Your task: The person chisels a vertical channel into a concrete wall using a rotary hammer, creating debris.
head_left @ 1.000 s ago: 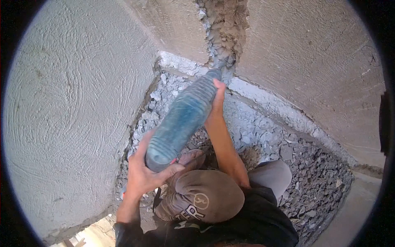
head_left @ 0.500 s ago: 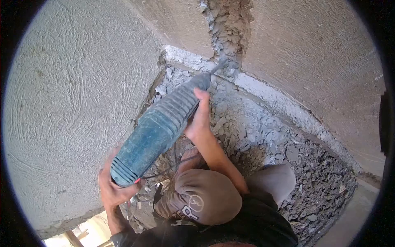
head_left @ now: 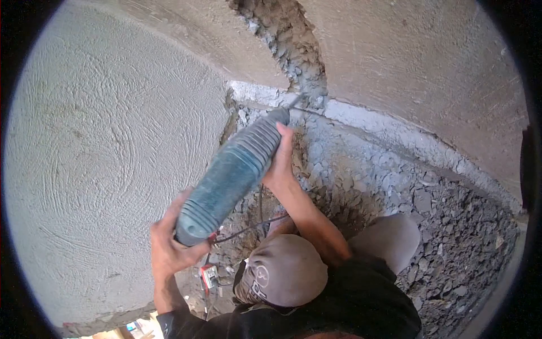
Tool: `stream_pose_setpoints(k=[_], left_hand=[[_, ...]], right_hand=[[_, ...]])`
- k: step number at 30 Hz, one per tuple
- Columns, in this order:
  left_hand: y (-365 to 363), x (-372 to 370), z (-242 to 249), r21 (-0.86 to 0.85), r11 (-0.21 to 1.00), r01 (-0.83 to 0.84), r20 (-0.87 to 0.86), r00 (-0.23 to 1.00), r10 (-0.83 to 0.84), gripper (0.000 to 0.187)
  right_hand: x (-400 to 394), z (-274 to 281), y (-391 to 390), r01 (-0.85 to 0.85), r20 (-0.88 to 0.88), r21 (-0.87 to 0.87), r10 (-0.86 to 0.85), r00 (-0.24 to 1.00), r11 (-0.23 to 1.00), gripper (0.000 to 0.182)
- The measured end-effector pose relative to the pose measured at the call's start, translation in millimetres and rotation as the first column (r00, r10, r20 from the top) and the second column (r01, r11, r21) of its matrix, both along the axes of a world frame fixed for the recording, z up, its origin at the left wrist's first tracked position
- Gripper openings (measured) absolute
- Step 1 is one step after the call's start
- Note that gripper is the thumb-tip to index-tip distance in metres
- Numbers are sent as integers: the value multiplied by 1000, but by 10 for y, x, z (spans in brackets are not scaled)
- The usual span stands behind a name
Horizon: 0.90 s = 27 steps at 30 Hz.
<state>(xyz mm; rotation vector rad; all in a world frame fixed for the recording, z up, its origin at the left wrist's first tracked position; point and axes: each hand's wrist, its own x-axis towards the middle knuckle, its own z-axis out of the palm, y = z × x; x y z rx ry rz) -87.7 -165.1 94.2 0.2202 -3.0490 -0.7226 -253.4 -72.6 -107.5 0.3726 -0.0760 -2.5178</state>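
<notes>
A teal and grey demolition hammer (head_left: 223, 175) lies diagonally across the middle of view, its dusty chisel bit (head_left: 296, 101) pointing up and to the right. The bit's tip meets the base of the wall, at the lower end of a rough chased groove (head_left: 296, 48). My left hand (head_left: 169, 246) is wrapped around the rear end of the tool; the handle itself is hidden. Under the ribbed front barrel, my right hand (head_left: 279, 161) grips from the right side, thumb on top. A dark cord (head_left: 248, 229) runs from the rear near my left hand.
Broken chips and rubble (head_left: 457, 243) cover the ground to the right. A pale ledge (head_left: 384, 125) runs along the wall's foot. At left stands a rough plastered surface (head_left: 113, 164). My bent knee (head_left: 291, 271) is close below the tool, near a small red and white object (head_left: 209, 277).
The view has shifted, with the groove now further left and lower. The hammer's rear end sits further right and slightly higher in view. Both hands keep their grip on it.
</notes>
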Motion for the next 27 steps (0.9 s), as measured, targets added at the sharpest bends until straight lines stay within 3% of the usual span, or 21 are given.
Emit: stream_pose_setpoints(k=[2,7,11,13,14,17,18,19,21,22,25,27], left_hand=[[5,-7,170,-29,998,-54,-23,998,53,83],[199,-201,508,7,983,-184,-25,983,185,84],[550,-439,199,9,989,-148,-19,989,148,81],[661,-604,34,-69,997,-35,43,998,38,82],[602,-563,-53,-51,999,-3,-15,1000,3,84],[451,-583,-60,-43,996,-83,35,996,85,82],[388,-604,-61,32,992,-125,0,992,125,69],[325,-637,2,25,991,-130,8,991,130,69],[227,-779,108,-84,979,-183,64,980,189,56],[243,-828,135,-104,981,-165,-3,986,166,51],[133,-992,311,-220,972,-79,30,996,88,54],[106,-1185,470,-247,967,-60,58,995,77,56]], right_hand=[[-18,67,-2,5,-107,61,1,994,998,69],[-217,411,164,13,-123,49,-7,992,999,75],[-475,194,258,-15,-111,89,25,993,996,71],[-579,21,318,-53,-169,-72,40,985,996,71],[-583,-47,258,-34,-109,-66,26,994,997,72],[-543,-73,163,-20,-114,22,22,993,1000,74],[-572,-45,117,-56,-103,66,62,993,996,77],[-546,56,84,-61,-95,60,67,993,996,77],[-554,331,93,-213,81,112,205,975,971,77],[-612,308,48,-202,38,55,200,979,978,79],[-651,324,57,-132,-54,-38,130,990,990,83],[-682,409,54,-109,-75,-9,108,991,994,86]])
